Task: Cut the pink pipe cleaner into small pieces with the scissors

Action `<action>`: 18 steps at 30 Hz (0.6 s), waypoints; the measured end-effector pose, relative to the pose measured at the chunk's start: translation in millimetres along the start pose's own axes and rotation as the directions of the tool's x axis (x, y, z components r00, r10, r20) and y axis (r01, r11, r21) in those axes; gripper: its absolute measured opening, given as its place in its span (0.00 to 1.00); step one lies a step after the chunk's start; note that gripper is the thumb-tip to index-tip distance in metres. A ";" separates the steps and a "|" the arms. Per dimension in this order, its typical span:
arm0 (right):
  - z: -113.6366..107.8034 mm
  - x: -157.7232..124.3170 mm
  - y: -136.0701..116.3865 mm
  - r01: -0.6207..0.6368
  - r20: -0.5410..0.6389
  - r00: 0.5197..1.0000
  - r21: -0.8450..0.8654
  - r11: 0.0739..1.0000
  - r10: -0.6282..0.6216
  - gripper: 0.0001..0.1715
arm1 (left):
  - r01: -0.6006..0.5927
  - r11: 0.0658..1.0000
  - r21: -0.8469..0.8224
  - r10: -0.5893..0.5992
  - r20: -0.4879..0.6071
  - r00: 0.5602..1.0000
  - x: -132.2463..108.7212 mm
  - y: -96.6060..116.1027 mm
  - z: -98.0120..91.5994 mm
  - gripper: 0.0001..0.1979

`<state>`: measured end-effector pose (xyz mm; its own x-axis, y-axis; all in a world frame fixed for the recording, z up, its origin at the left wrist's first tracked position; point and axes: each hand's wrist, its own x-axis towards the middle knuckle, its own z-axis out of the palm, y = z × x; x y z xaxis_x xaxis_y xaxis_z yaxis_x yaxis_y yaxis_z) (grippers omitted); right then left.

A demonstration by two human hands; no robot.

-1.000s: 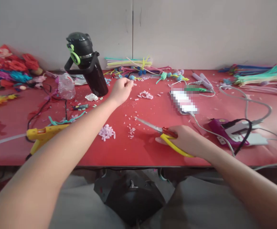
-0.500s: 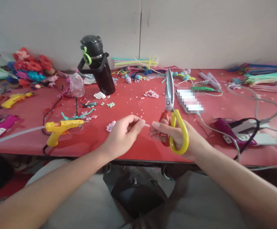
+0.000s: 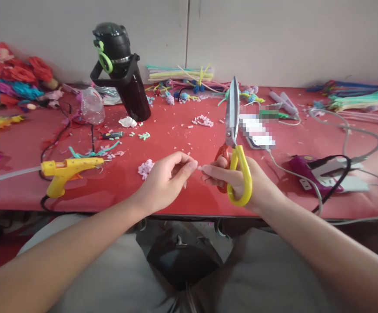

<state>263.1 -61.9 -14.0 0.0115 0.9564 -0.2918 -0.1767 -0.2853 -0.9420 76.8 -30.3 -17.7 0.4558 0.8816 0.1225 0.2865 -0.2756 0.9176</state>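
My left hand [image 3: 166,178] is closed in a pinch on a tiny pale pink piece [image 3: 199,168] near the front edge of the red table [image 3: 182,143]. My right hand [image 3: 241,180] grips the yellow handles of the scissors [image 3: 234,139], whose closed blades point up and away. Its fingertips meet the same tiny piece, so both hands touch it between them. A small heap of pink cut bits [image 3: 145,167] lies just left of my left hand.
A yellow glue gun [image 3: 67,167] lies at the left front, a purple glue gun [image 3: 309,171] with cables at the right. A black bottle [image 3: 122,71] leans at the back, by a clear cup [image 3: 92,106]. Pipe cleaners [image 3: 179,74] and a phone [image 3: 257,130] lie behind.
My left hand drew back from the far table with the tiny piece. My right hand lifted the scissors off the table and turned the blades upward. The two hands came together.
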 end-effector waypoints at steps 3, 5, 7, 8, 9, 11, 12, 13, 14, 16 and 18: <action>-2.9 0.8 1.1 -0.012 -0.019 1.000 -0.028 1.000 0.011 0.31 | -0.046 0.998 0.043 0.049 -0.063 0.997 -1.8 -6.2 -5.2 0.11; -3.8 0.8 1.9 -0.008 -0.008 1.000 -0.024 1.000 0.008 0.31 | -0.077 0.994 0.075 0.083 -0.079 0.993 -4.0 -9.5 -6.3 0.09; -3.6 0.3 2.5 -0.007 0.011 1.000 -0.016 1.000 0.007 0.30 | -0.111 0.989 0.095 0.118 -0.075 0.990 -5.9 -10.5 -5.4 0.08; -3.1 -0.1 2.6 -0.008 0.023 1.000 -0.015 1.000 0.009 0.30 | -0.127 0.987 0.102 0.135 -0.070 0.988 -6.5 -10.2 -4.4 0.07; -2.6 -0.5 2.6 -0.007 0.035 0.999 -0.014 1.000 0.007 0.30 | -0.141 0.984 0.109 0.149 -0.066 0.987 -6.7 -9.5 -3.4 0.07; -1.8 -1.4 2.5 -0.004 0.051 0.999 -0.017 1.000 0.005 0.29 | -0.159 0.979 0.126 0.166 -0.051 0.985 -6.5 -8.0 -1.7 0.06; -1.6 -1.8 2.3 -0.005 0.056 0.998 -0.020 1.000 0.006 0.29 | -0.164 0.977 0.136 0.171 -0.042 0.984 -6.2 -7.4 -1.2 0.06; -1.4 -2.1 2.1 -0.005 0.060 0.998 -0.024 1.000 0.007 0.29 | -0.168 0.975 0.146 0.174 -0.033 0.984 -5.9 -7.2 -0.9 0.06; -1.3 -2.3 2.0 -0.006 0.063 0.998 -0.027 1.000 0.008 0.29 | -0.173 0.973 0.154 0.179 -0.025 0.984 -5.7 -7.3 -0.8 0.06; -0.7 -2.3 1.9 -0.005 0.068 0.998 -0.033 0.999 0.007 0.29 | -0.188 0.968 0.165 0.194 -0.019 0.981 -5.7 -8.1 -0.5 0.06; 0.5 -1.9 2.6 0.005 0.072 0.997 -0.038 0.999 -0.002 0.30 | -0.206 0.965 0.165 0.211 -0.013 0.977 -6.3 -8.8 0.2 0.06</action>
<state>262.1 -64.5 -15.8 -0.0585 0.9591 -0.2769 -0.1393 -0.2825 -0.9491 71.5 -33.5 -26.6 0.4947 0.8088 0.3181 0.3220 -0.5105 0.7973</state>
